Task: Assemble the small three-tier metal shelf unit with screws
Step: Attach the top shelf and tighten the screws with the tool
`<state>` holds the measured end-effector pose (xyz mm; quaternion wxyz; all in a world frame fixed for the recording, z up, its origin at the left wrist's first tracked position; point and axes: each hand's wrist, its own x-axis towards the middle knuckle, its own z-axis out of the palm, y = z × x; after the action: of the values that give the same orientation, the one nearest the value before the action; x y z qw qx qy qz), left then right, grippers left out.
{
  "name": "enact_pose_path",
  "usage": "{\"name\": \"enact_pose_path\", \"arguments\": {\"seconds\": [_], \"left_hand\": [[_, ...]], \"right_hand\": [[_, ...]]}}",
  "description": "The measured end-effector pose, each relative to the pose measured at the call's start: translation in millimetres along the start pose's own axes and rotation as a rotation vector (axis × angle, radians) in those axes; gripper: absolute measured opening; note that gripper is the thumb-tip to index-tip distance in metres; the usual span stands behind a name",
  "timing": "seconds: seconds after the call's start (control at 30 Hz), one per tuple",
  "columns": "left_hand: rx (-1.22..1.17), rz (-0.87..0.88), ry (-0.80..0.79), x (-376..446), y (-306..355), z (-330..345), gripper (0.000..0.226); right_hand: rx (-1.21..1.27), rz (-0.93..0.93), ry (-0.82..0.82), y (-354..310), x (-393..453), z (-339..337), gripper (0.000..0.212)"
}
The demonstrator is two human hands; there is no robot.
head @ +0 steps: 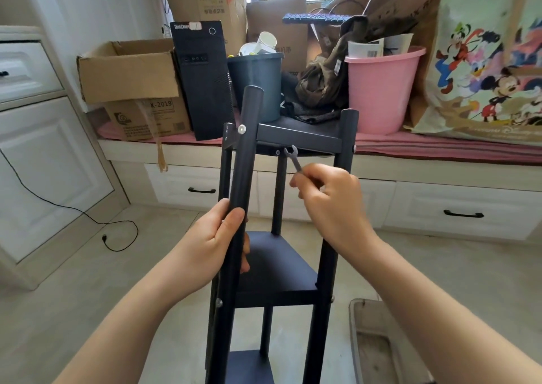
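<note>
A black pole [242, 161] of the shelf unit [278, 266] was gripped by the left hand [211, 243]. A small wrench [294, 158] was pinched in the right hand [328, 199], its head just under the top shelf [299, 136] near a nut [277, 152]. The unit stood on the tiled floor [88, 281]; boxes and a pink bucket [381, 87] were behind it.

Head view, forward-down (close) over shelf unit [275, 266]

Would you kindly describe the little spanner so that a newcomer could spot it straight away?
Find the black shelf unit standing mid-room. Under its top tier's front rim, the right hand pinches a small spanner. It is the only silver open-ended tool there, slimmer than the black posts around it.
</note>
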<state>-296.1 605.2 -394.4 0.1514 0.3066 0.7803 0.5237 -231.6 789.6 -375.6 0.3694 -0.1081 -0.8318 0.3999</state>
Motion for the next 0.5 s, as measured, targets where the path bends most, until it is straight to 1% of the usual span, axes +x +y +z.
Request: {"name": "enact_pose_path", "arguments": {"seconds": [0.1,0.2,0.3,0.37,0.43,0.5], "left_hand": [[-0.034,0.001,-0.043,-1.1,0.0,4.2,0.030],[-0.043,0.019,-0.067,-2.0,0.4,8.6,0.033],[-0.034,0.027,-0.046,-0.8,-0.1,9.0,0.036],[-0.020,0.022,-0.021,2.4,-2.0,6.9,0.034],[0.016,0.023,0.001,5.7,-5.0,3.2,0.025],[0.102,0.035,0.014,8.1,-8.5,-2.7,0.015]], "right_hand": [[-0.028,-0.052,0.005,3.3,-6.5,-10.6,0.017],[-0.106,-0.097,0.075,7.5,-8.5,-19.9,0.016],[-0.121,-0.003,0.156,14.1,-4.1,-33.0,0.016],[-0.148,0.064,0.174,19.0,-1.7,-38.3,0.014],[-0.049,0.162,0.133,21.8,-0.9,-40.6,0.012],[0.135,0.272,0.004,20.2,-0.5,-41.9,0.015]]}}
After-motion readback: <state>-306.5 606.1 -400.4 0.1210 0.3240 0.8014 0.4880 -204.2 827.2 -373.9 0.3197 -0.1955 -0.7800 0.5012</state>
